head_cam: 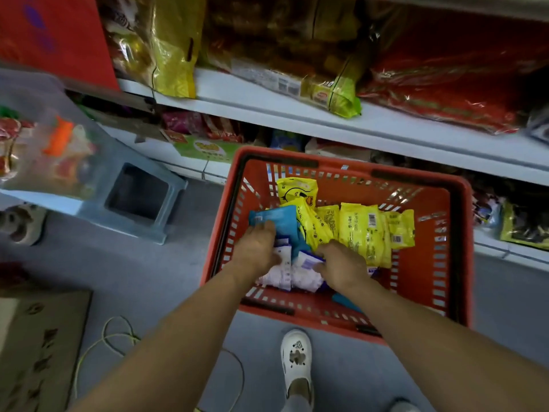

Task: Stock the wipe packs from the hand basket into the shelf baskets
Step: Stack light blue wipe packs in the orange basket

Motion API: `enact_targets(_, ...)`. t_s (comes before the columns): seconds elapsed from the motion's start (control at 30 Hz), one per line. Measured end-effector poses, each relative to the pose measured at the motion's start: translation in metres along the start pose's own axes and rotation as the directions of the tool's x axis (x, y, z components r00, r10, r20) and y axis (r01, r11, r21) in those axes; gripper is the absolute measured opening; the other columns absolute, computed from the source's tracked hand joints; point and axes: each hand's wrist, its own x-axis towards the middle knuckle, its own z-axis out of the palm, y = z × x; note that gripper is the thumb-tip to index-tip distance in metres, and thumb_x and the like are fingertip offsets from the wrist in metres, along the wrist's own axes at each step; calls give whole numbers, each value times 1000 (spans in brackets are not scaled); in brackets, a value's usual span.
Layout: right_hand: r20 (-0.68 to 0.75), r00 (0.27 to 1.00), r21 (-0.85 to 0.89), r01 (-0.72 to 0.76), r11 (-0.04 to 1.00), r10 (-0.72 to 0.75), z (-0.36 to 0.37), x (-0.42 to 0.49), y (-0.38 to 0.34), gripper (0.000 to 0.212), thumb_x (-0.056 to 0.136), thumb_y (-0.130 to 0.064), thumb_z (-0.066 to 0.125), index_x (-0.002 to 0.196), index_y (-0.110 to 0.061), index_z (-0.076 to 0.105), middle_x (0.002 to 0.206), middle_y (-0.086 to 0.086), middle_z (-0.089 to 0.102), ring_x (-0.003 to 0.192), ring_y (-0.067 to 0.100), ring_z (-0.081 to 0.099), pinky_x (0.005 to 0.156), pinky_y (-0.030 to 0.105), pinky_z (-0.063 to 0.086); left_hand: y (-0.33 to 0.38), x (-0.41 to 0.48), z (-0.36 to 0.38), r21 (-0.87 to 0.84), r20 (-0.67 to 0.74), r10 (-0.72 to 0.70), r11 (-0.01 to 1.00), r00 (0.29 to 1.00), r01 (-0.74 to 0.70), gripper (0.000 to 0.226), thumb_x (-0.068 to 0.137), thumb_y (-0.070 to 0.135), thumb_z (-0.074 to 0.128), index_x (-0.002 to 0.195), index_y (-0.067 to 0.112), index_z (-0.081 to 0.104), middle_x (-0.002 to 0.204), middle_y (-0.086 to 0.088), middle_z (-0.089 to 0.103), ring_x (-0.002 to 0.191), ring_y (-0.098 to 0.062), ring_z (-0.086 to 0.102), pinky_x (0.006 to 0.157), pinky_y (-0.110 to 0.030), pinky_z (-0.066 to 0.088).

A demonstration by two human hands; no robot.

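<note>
Down on the grey floor before the shelves, a red hand basket is holding the wipe packs; the left hand is pressing fairly flat fingers on a blue pack; the right hand is touching a white pack, fingers bent, though whether it is gripping cannot be told; yellow packs are lying just beside it.
</note>
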Motion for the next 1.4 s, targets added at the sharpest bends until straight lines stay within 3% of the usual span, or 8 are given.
enact_targets(0.27, -200, 979, 153, -3, 988, 34, -26, -61, 33, 16, 86, -36, 61, 91, -21, 63, 97, 3, 63, 99, 26, 57, 71, 32, 46, 33, -30, -13, 70, 62, 62, 995, 996, -66, 37, 95, 31, 55, 123, 7, 55, 125, -16, 57, 116, -31, 55, 94, -37, 43)
enact_targets(0.4, -347, 933, 282, 9, 959, 93, -50, -110, 58, 13, 88, -31, 56, 89, -19, 51, 84, 6, 67, 85, 34, 61, 62, 36, 43, 89, -70, -32, -308, -69, -132, 946, 989, 104, 36, 99, 29, 45, 117, -2, 46, 115, -25, 61, 109, -41, 56, 85, -40, 42)
enact_targets(0.63, -580, 802, 297, 43, 954, 144, -98, -213, 113, 21, 86, -40, 58, 99, -23, 55, 89, -5, 70, 90, 26, 64, 68, 35, 45, 239, -151, -35, -866, -150, -189, 499, 970, -37, 12, 97, 13, 47, 103, 11, 57, 88, -3, 67, 85, -24, 64, 72, -26, 49)
enact_targets(0.9, -790, 613, 189, 260, 947, -11, -120, -338, 243, 32, 86, -49, 49, 98, -23, 62, 113, -11, 62, 105, 10, 49, 71, 29, 49, 429, -232, -20, -994, -71, -53, -81, 996, -75, 44, 101, 41, 42, 116, 5, 63, 108, -15, 72, 97, -30, 69, 84, -42, 56)
enact_targets(1.07, -822, 557, 148, 403, 903, -114, -144, -404, 346, 32, 92, -33, 45, 107, -18, 68, 122, -6, 63, 109, 11, 50, 91, 26, 44, 536, -270, 0, -983, -178, 58, 43, 982, -181, 25, 98, 9, 52, 121, 6, 62, 109, -15, 72, 97, -29, 69, 79, -38, 58)
enact_targets(1.2, -804, 564, 466, 399, 790, 189, -173, -436, 427, 22, 92, -24, 53, 108, -17, 67, 112, -5, 62, 105, 12, 53, 91, 30, 46, 604, -280, 2, -983, -149, 81, 100, 986, -157, 24, 98, 9, 53, 120, 9, 61, 107, -15, 72, 86, -26, 71, 57, -33, 56)
enact_targets(1.3, -625, 611, 761, 338, 554, 486, -205, -454, 478, 28, 93, -24, 58, 118, -10, 59, 117, 6, 61, 96, 13, 57, 87, 34, 49, 644, -279, -7, -977, -127, 173, 150, 977, -153, 21, 97, 15, 56, 117, 12, 62, 107, -12, 73, 86, -22, 72, 61, -33, 58)
enact_targets(1.4, -332, 795, 943, 282, 175, 508, -240, -470, 518, 35, 95, -37, 54, 97, -5, 66, 95, 15, 71, 77, 15, 62, 70, 35, 50, 680, -267, -19, -935, -118, 282, 292, 952, -202, 22, 97, 24, 57, 114, 12, 65, 104, -9, 75, 90, -23, 72, 69, -36, 57)
